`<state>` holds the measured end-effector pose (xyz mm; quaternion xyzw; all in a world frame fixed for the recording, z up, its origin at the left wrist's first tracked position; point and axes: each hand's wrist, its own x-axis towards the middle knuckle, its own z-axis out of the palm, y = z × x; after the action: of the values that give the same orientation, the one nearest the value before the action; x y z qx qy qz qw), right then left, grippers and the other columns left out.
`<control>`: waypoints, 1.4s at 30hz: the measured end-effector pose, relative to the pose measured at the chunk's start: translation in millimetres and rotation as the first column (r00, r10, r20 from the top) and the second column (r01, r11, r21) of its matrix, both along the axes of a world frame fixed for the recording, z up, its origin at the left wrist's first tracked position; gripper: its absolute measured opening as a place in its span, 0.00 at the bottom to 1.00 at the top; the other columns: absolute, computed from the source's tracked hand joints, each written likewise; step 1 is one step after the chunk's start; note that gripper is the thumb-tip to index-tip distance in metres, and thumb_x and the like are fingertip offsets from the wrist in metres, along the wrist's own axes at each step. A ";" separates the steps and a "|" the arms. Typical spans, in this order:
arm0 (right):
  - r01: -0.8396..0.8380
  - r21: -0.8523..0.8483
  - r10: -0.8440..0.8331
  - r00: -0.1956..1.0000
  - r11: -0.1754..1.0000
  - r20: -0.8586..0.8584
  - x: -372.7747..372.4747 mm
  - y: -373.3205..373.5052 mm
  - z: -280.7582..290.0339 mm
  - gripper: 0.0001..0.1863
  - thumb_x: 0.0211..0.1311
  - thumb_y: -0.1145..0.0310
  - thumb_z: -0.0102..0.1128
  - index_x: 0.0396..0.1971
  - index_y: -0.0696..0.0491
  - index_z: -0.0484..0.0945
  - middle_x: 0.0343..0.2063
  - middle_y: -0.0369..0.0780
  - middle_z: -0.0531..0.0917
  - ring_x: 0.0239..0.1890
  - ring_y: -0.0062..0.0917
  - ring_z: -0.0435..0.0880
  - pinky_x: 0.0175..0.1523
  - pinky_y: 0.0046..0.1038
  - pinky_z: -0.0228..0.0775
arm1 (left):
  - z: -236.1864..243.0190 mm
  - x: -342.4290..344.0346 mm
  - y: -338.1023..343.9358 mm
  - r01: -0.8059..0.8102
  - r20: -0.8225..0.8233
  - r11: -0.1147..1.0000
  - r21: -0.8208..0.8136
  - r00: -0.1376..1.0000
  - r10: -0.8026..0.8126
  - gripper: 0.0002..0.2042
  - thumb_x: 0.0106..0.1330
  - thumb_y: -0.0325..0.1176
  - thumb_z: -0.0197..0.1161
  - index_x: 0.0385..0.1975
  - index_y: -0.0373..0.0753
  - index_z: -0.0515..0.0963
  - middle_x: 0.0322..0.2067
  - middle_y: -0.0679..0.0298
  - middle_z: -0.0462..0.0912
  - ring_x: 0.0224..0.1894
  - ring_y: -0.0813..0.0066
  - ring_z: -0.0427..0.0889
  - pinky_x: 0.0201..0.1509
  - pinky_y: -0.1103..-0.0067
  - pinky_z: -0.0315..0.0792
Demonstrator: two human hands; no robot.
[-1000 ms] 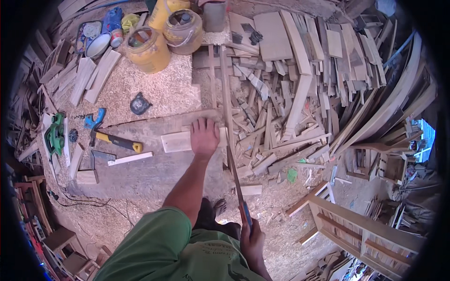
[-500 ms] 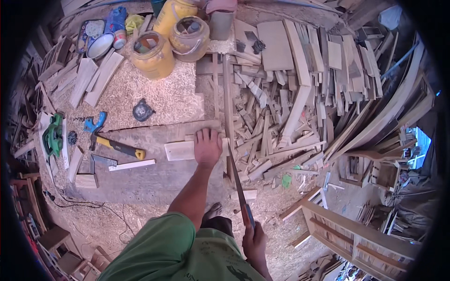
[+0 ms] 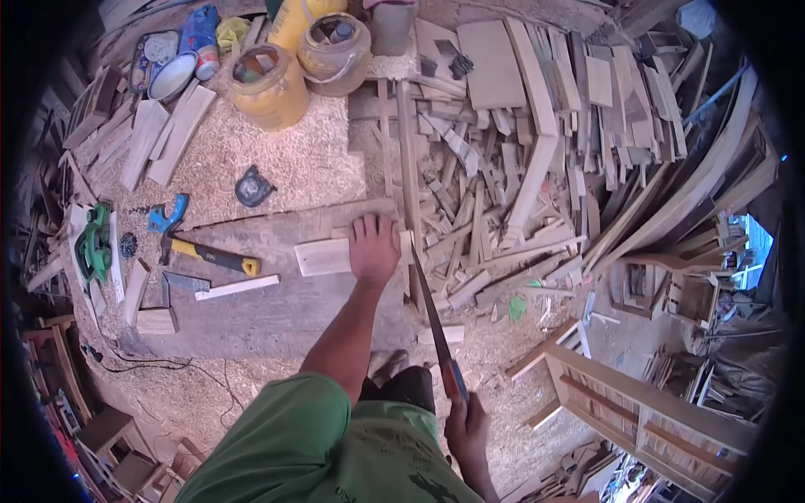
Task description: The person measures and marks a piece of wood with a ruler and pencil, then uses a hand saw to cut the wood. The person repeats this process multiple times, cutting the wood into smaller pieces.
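My left hand (image 3: pixel 373 250) presses on a pale wooden board (image 3: pixel 323 257), fingers over it, on a weathered worktop plank (image 3: pixel 226 318). My right hand (image 3: pixel 465 423) grips a handsaw with a blue handle (image 3: pixel 457 377); its long blade (image 3: pixel 430 306) runs up to the board's right end. To the left lie a yellow-and-black handled tool (image 3: pixel 214 256), a blue-handled tool (image 3: pixel 168 218), a metal square (image 3: pixel 184 281), a thin pale strip (image 3: pixel 237 287) and a green power planer (image 3: pixel 94 246). A dark bundle (image 3: pixel 253 186) rests on the shavings beyond.
Yellow buckets (image 3: pixel 264 101), a white bowl (image 3: pixel 172 80) and plank offcuts (image 3: pixel 176 142) stand or lie at the back. A large scrap wood pile (image 3: pixel 511 201) fills the right, beside long curved boards (image 3: pixel 671 210). A wooden frame (image 3: pixel 637 394) lies lower right; cables (image 3: pixel 184 369) trail at the lower left.
The saw and my right hand have shifted slightly down and back and forth, now a little further right. My left hand stays on the board. The whole view has bobbed slightly.
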<state>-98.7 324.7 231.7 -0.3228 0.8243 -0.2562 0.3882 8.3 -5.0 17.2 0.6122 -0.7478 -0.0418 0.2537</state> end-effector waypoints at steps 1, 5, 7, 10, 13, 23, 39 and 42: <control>0.057 0.005 -0.057 0.997 0.998 0.043 4.6 -4.3 4.2 0.25 0.85 0.52 0.54 0.42 0.63 0.81 0.20 0.49 0.80 0.27 0.32 0.89 0.29 0.41 0.74 | 1.1 -1.2 -1.9 0.002 0.009 1.000 0.000 1.000 -0.002 0.11 0.74 0.42 0.65 0.45 0.42 0.81 0.47 0.53 0.78 0.53 0.48 0.76 0.64 0.55 0.72; -0.089 -0.100 0.075 0.989 0.991 -0.129 -16.4 -126.4 -92.5 0.27 0.85 0.53 0.50 0.41 0.67 0.79 0.33 0.67 0.82 0.40 0.71 0.81 0.42 0.59 0.71 | 2.3 -11.0 -0.3 0.040 0.015 0.999 -0.011 0.999 -0.040 0.11 0.75 0.43 0.64 0.46 0.42 0.81 0.48 0.52 0.78 0.54 0.48 0.76 0.65 0.54 0.71; -0.140 -0.201 0.125 0.988 0.969 -0.086 -30.4 -196.2 -95.5 0.30 0.86 0.47 0.52 0.40 0.64 0.79 0.30 0.64 0.83 0.39 0.69 0.84 0.40 0.59 0.72 | 1.8 -11.5 -1.5 0.044 0.016 0.998 -0.034 0.999 -0.044 0.12 0.75 0.43 0.64 0.47 0.42 0.81 0.48 0.52 0.78 0.53 0.48 0.76 0.65 0.54 0.71; -0.130 -0.249 0.107 0.989 0.960 -0.105 -20.6 -141.3 -91.0 0.30 0.86 0.47 0.53 0.41 0.64 0.80 0.29 0.63 0.83 0.39 0.68 0.85 0.39 0.57 0.73 | -0.1 -7.7 0.4 0.011 0.046 0.997 0.074 0.999 -0.014 0.12 0.76 0.42 0.64 0.48 0.41 0.81 0.47 0.52 0.77 0.53 0.48 0.76 0.65 0.54 0.71; -0.026 -0.001 0.026 0.999 1.000 0.028 -9.0 -92.8 -10.7 0.28 0.85 0.48 0.55 0.44 0.64 0.82 0.30 0.63 0.85 0.38 0.68 0.86 0.39 0.56 0.76 | -4.8 -2.9 -10.6 -0.016 0.060 1.000 0.023 0.998 0.015 0.12 0.75 0.42 0.64 0.48 0.41 0.81 0.47 0.51 0.78 0.53 0.47 0.77 0.66 0.53 0.72; -0.105 -0.152 0.103 0.994 0.983 -0.023 -16.0 -195.7 -70.3 0.22 0.86 0.53 0.55 0.40 0.61 0.79 0.31 0.62 0.84 0.38 0.65 0.85 0.38 0.59 0.73 | -0.9 -11.2 -8.3 0.016 0.039 0.999 0.039 0.999 -0.018 0.12 0.76 0.43 0.64 0.48 0.41 0.81 0.50 0.51 0.78 0.55 0.46 0.77 0.69 0.52 0.70; -0.107 -0.107 0.100 0.993 0.988 -0.065 -12.6 -156.1 -79.5 0.22 0.85 0.53 0.55 0.41 0.60 0.79 0.30 0.63 0.85 0.37 0.67 0.85 0.37 0.59 0.73 | -7.3 -8.4 11.2 0.021 0.046 1.000 0.003 0.999 -0.021 0.14 0.76 0.44 0.62 0.48 0.40 0.82 0.51 0.50 0.79 0.55 0.45 0.77 0.65 0.52 0.71; -0.122 -0.118 0.114 0.991 0.985 -0.072 -14.9 -82.3 -56.5 0.23 0.85 0.52 0.56 0.44 0.61 0.80 0.30 0.62 0.85 0.36 0.65 0.87 0.37 0.56 0.76 | -9.8 -5.1 -1.8 -0.002 0.072 1.000 0.006 0.997 0.002 0.14 0.76 0.43 0.63 0.50 0.40 0.82 0.52 0.50 0.79 0.56 0.45 0.77 0.68 0.51 0.71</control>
<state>-113.6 242.5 175.2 -0.4025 0.7985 -0.2721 0.3553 3.3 -6.8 7.4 0.6147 -0.7557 -0.0218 0.2250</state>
